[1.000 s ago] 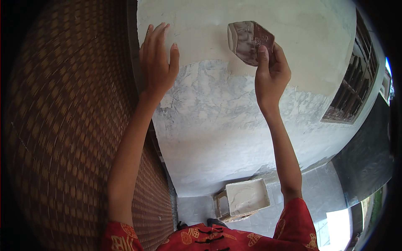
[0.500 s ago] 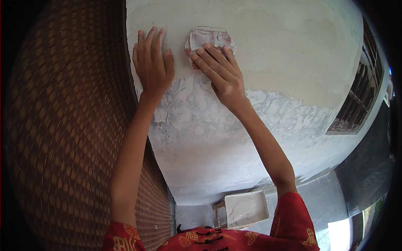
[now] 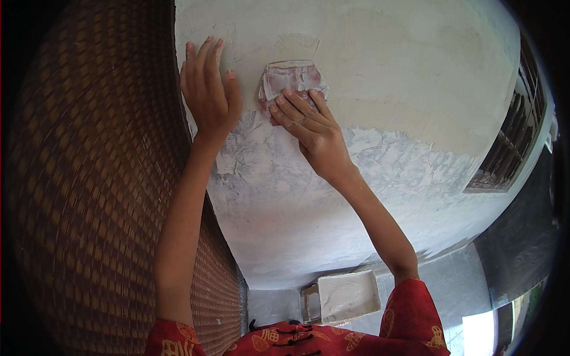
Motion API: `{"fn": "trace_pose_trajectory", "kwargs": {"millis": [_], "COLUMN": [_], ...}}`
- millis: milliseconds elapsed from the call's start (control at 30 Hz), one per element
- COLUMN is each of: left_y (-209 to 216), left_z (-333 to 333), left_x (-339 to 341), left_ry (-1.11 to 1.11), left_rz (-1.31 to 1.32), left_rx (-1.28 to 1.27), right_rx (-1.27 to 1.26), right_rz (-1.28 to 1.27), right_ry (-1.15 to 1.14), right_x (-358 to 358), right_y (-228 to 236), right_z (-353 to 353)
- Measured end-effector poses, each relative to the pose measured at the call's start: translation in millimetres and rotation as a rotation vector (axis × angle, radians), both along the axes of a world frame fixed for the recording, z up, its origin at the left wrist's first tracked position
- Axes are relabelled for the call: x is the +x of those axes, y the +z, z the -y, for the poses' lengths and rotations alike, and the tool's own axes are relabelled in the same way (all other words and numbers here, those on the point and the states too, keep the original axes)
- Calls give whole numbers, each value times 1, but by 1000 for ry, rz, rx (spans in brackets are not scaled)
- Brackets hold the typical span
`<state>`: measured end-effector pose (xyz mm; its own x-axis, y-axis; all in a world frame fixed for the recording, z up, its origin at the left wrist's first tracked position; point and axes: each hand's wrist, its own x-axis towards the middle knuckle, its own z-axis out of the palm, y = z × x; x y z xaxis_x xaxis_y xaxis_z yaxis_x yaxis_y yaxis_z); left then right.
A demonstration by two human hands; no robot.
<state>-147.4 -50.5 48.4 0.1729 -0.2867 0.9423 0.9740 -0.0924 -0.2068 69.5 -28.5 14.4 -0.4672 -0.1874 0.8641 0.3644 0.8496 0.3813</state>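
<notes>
My right hand presses a reddish, plaster-smeared sanding sheet flat against the pale wall, fingers spread over its lower edge. My left hand lies open and flat on the same wall just left of the sheet, near the wall's left edge, fingers pointing up. Grey-white patches of filler cover the wall below both hands.
A brown woven screen runs along the left side beside the wall. Below on the floor stands a white rectangular tray with white paste. A barred window sits at the right. My red patterned shirt shows at the bottom.
My right hand brought the sheet from the upper right, off the wall, down and left onto the wall beside my left hand. The left hand stayed on the wall.
</notes>
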Motion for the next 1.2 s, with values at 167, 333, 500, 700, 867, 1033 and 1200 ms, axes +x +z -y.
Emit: {"fn": "trace_pose_trajectory", "kwargs": {"millis": [167, 333, 500, 700, 867, 1033, 1200], "left_y": [1, -2, 1, -4, -4, -2, -4], "left_z": [0, 4, 0, 2, 3, 3, 1], "left_x": [-2, 3, 6, 5, 5, 2, 9], "left_ry": [-5, 53, 43, 53, 55, 64, 50], "left_rz": [-6, 6, 38, 41, 36, 41, 55], "left_rx": [-6, -44, -49, -88, -112, -104, -118], "right_rx": [127, -116, -392, -424, -397, -338, -397], "right_rz": [-161, -663, -598, -658, -813, -606, -847], "right_ry": [90, 309, 263, 159, 305, 191, 355], "right_x": [25, 47, 33, 38, 43, -1, 32], "right_y": [17, 69, 89, 97, 103, 100, 111], "right_z": [32, 27, 7, -5, 5, 6, 6]}}
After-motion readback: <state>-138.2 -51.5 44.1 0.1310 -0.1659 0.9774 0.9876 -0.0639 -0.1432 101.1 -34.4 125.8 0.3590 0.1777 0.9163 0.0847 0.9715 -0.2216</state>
